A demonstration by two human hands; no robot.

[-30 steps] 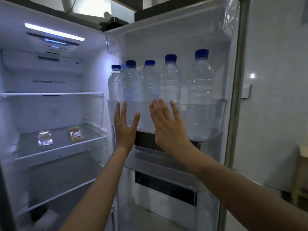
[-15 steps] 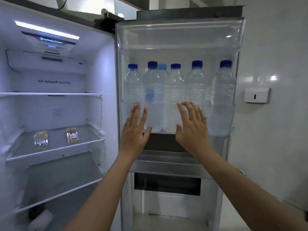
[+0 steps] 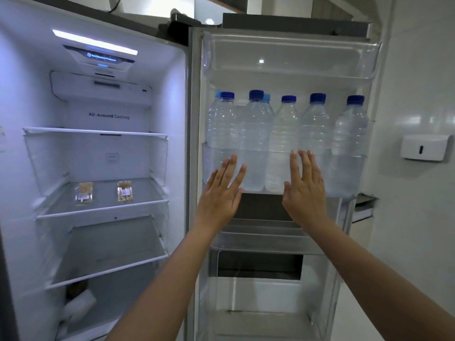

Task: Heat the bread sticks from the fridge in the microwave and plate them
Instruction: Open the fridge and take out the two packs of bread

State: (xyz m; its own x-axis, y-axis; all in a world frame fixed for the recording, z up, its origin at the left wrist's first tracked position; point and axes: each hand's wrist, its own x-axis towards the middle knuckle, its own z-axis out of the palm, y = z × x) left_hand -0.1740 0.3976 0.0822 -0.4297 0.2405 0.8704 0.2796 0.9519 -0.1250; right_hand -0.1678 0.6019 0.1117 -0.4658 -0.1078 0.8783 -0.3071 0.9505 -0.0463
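wall [image 3: 418, 70]: glossy white tiles, right side | white box [image 3: 424, 146]: mounted on wall | floor [image 3: 352, 321]: pale

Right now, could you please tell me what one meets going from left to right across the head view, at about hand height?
Left bread-stick packet → right bread-stick packet → left hand → right hand → white wall-mounted box.

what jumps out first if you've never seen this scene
A row of blue-capped water bottles fills the fridge door bin, right of centre. In front of it the left hand and right hand are held up flat, holding nothing. On the middle shelf at left lie two small clear packets with tan contents, probably the bread sticks.
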